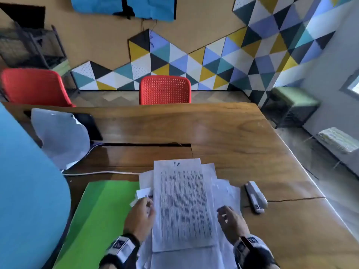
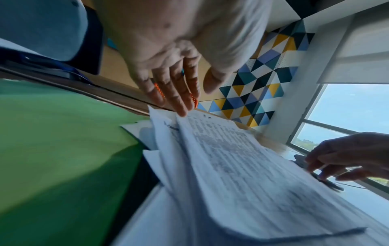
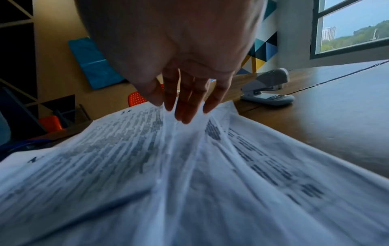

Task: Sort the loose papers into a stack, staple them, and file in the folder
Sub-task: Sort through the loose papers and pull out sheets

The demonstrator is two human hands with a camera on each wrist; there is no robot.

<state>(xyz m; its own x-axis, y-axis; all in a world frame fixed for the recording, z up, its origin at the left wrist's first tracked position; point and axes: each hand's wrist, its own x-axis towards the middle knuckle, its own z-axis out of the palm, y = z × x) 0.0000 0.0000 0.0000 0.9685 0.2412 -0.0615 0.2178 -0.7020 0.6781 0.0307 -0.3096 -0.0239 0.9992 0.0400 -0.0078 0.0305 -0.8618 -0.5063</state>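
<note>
Loose printed papers (image 1: 182, 202) lie fanned out at the near edge of the wooden table (image 1: 233, 133), one full sheet of text on top. My left hand (image 1: 143, 210) is at their left edge, its straight fingers (image 2: 179, 99) touching the edges of the sheets. On the right side, my right hand (image 1: 229, 218) reaches down with straight fingertips (image 3: 185, 116) on the lower sheets (image 3: 231, 158). Neither hand grips anything. A green folder (image 1: 101, 214) lies closed to the left of the papers, and a grey stapler (image 1: 255, 197) rests on the table to their right.
A crumpled white sheet (image 1: 60, 136) and a dark tablet (image 1: 91, 127) sit at the back left, with a white cable (image 1: 101, 172) running beside the folder. A blue rounded surface (image 1: 29, 191) fills the left. Two red chairs (image 1: 165, 90) stand behind the table. The table's edge (image 1: 303, 164) runs along the right.
</note>
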